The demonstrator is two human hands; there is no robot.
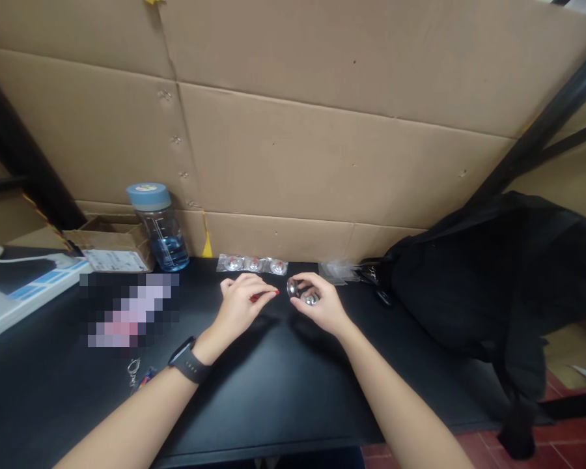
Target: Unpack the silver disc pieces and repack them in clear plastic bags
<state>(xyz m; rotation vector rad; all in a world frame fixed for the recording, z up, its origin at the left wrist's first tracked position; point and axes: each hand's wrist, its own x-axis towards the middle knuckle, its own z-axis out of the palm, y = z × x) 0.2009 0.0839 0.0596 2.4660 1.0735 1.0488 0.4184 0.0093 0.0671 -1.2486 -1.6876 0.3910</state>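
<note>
Above the middle of the black tabletop (273, 417), my left hand (241, 301) pinches a small red piece (276, 292) between thumb and fingertips. More red shows under its fingers, the rest hidden. Facing it, close but apart, my right hand (325, 303) has thumb and fingers curled round a shiny, round silver object (292, 287). A second shiny round part (310, 299) shows within its grip; I cannot tell whether the two are joined. Just beyond the hands lies a row of clear packets (254, 264) holding round silver pieces with red in them.
Clear plastic bags (339, 272) lie by the cardboard wall (293, 143). A black backpack (488, 280) stands at the right. To the left are a water bottle (159, 228), a small carton (117, 251), a power strip (34, 290), a blurred-out item (131, 312) and a keyring (133, 368).
</note>
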